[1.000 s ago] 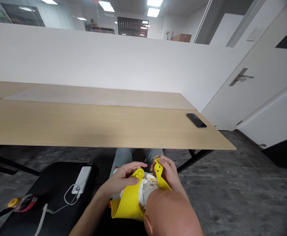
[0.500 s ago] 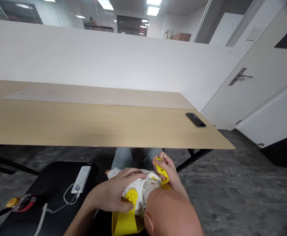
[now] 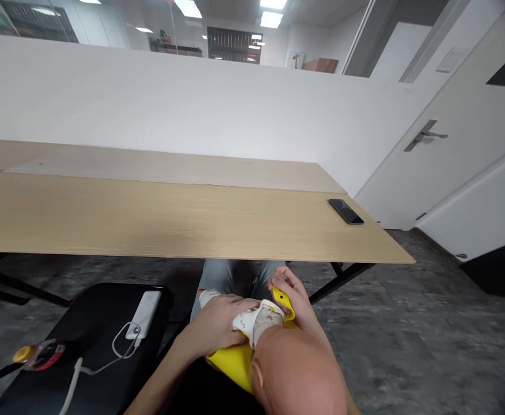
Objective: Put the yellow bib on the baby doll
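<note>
A baby doll [image 3: 299,369] in white clothes lies across my lap, its bald head toward me. Around its neck is a yellow silicone baby bib [image 3: 235,364], with a soft trough-like part on the left and a strap with holes on the right. My left hand [image 3: 224,323] is curled over the doll's chest and the bib's left side; its fingertips are partly hidden. My right hand [image 3: 293,294] pinches the holed strap end [image 3: 282,300] beside the doll's neck.
A wooden table [image 3: 170,219] stands ahead with a black phone [image 3: 346,211] at its right end. On a black chair [image 3: 97,328] at left lie a white power bank [image 3: 144,314] with a cable and a roll of tape [image 3: 45,354]. A door [image 3: 463,144] is at right.
My left hand has shifted right and up over the doll's chest, covering the bib's left strap end. The yellow trough part has drawn right. My right hand keeps its hold on the holed strap.
</note>
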`<state>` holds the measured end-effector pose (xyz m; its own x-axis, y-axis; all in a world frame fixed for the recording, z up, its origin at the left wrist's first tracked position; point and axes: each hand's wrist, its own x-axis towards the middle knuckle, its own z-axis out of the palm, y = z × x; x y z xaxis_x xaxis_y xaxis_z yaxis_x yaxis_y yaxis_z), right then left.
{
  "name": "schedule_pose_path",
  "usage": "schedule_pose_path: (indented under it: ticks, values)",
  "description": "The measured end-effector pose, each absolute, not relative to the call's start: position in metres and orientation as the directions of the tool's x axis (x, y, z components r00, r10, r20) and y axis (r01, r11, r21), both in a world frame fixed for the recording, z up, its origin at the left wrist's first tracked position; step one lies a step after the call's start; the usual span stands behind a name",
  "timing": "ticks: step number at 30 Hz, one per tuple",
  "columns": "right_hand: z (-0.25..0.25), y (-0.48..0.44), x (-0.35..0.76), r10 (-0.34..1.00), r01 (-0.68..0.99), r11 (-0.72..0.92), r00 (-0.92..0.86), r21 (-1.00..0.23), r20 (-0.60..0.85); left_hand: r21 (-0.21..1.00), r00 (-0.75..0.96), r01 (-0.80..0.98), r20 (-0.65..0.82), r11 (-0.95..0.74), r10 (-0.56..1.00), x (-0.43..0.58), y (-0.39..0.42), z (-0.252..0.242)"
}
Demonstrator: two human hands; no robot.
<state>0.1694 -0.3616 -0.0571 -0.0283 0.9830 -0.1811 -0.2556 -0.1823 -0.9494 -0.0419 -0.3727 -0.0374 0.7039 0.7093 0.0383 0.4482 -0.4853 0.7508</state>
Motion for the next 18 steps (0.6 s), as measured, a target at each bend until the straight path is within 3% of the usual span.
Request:
schedule_pose_path:
  ticks: [5, 11, 15, 18]
  values:
    - [-0.052, -0.364, 0.180, 0.982, -0.192, -0.189, -0.023, -0.963, -0.188, 0.775, 0.674, 0.419, 0.083, -0.473, 0.734, -0.047, -0.373, -0.028]
    - [-0.028, -0.380, 0.221, 0.979, 0.015, -0.149, -0.137, -0.989, -0.150, 0.914, 0.578, 0.307, 0.043, -0.266, 0.815, -0.059, -0.369, -0.013]
    - [-0.014, -0.391, 0.231, 0.959, 0.265, -0.067, -0.250, -0.962, -0.136, 0.991, 0.550, 0.101, 0.014, -0.084, 0.835, -0.067, -0.364, -0.016]
    - [-0.008, -0.396, 0.225, 0.922, 0.319, -0.027, -0.357, -0.948, -0.147, 0.999, 0.537, -0.046, 0.005, 0.023, 0.844, -0.067, -0.361, -0.015]
